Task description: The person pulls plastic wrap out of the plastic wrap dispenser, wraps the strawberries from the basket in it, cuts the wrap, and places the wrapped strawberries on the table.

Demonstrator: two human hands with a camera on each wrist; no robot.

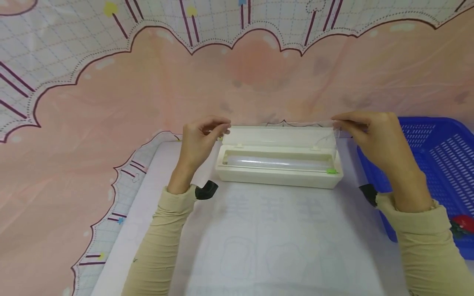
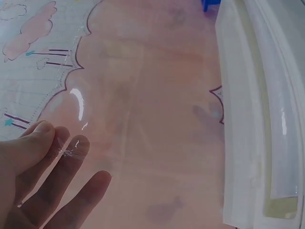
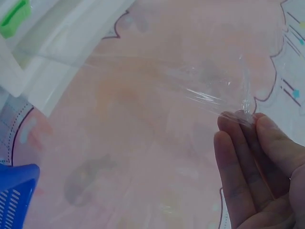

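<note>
A white cling film dispenser (image 1: 277, 179) stands at the far side of the white board, its lid (image 1: 275, 136) raised at the back. Inside lies a roll of cling film (image 1: 277, 161), and a green slider (image 1: 331, 171) sits at the right end of the front edge. My left hand (image 1: 198, 142) pinches one corner of the clear film near the lid's left end. Beyond the right end, my right hand (image 1: 383, 142) pinches the other corner between thumb and fingers. In the right wrist view the cling film (image 3: 200, 93) stretches from the box, creased towards the fingertips.
To the right stands a blue perforated basket (image 1: 431, 120), partly behind my right forearm, with a red strawberry-like item (image 1: 465, 223) in it. The white board (image 1: 274, 213) bears faint drawn outlines. A pink, cloud-patterned cloth (image 1: 111, 102) spreads behind and to the left.
</note>
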